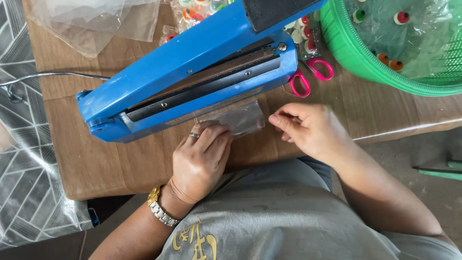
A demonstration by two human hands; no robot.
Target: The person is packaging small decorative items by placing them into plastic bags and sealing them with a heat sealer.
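Clear plastic bag [240, 118]: small, flat, glossy and see-through, rectangular; it lies on the desk at 6 o'clock of the sealer's jaw, its upper edge tucked under the blue arm. Whether anything is inside cannot be told.
Left hand [202, 156]: palm down, fingers [211, 132] together and nearly flat, pressing the bag's left end to the desk; a ring on one finger, a metal watch [160, 208] on the wrist.
Right hand [313, 130]: at 3 o'clock of the bag, fingers curled loosely, thumb and forefinger tip near the bag's right edge; whether they pinch it cannot be told.
Impulse heat sealer [192, 72]: long blue metal body, hinged arm slightly raised, dark sealing strip along the jaw, grey cord leaving toward 9 o'clock.
Desk [96, 163]: brown wood-grain board with a rounded edge.
Scissors [313, 74]: pink plastic loop handles, at 1 o'clock of the bag.
Basket [365, 67]: green perforated plastic, round, at 2 o'clock, holding small round red, orange and green pieces under clear film.
Loose clear bags [91, 24]: crumpled, at 11 o'clock.
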